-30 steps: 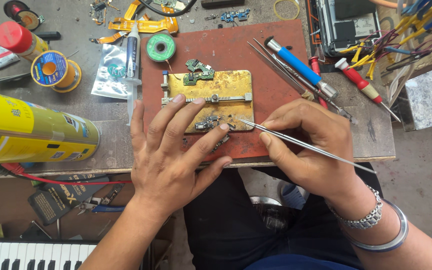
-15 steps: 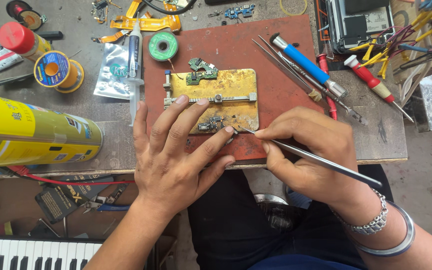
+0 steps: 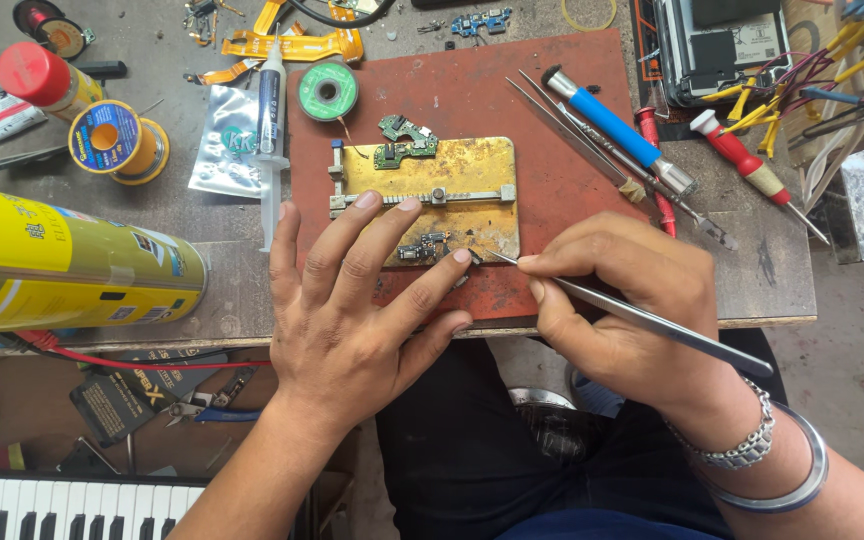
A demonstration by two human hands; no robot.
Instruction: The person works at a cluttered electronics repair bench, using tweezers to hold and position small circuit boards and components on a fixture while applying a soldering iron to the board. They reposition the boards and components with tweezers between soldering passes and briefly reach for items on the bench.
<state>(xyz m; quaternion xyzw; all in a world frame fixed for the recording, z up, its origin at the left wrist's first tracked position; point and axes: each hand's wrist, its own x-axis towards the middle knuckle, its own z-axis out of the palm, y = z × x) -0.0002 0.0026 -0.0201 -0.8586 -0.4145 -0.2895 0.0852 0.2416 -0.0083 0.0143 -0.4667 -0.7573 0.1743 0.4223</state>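
Pinning small circuit board [image 3: 424, 247] w/ left hand [image 3: 352, 310]; right hand [image 3: 617, 305] grip pinching tweezers [image 3: 642, 320], tip at board. We're judging rework mid-way, nothing lifted yet.

I get one view only, from the head camera, looking steeply down over the tabletop [image 3: 752, 290] from close above (the near edge and the lap below it show too). It faces forward across the red mat [image 3: 552, 90], with both forearms entering from the bottom.

yellow spray can [image 3: 62, 265] lying far left, silver foil pouch [image 3: 227, 145] near it, dark-screened device [image 3: 717, 45] top right
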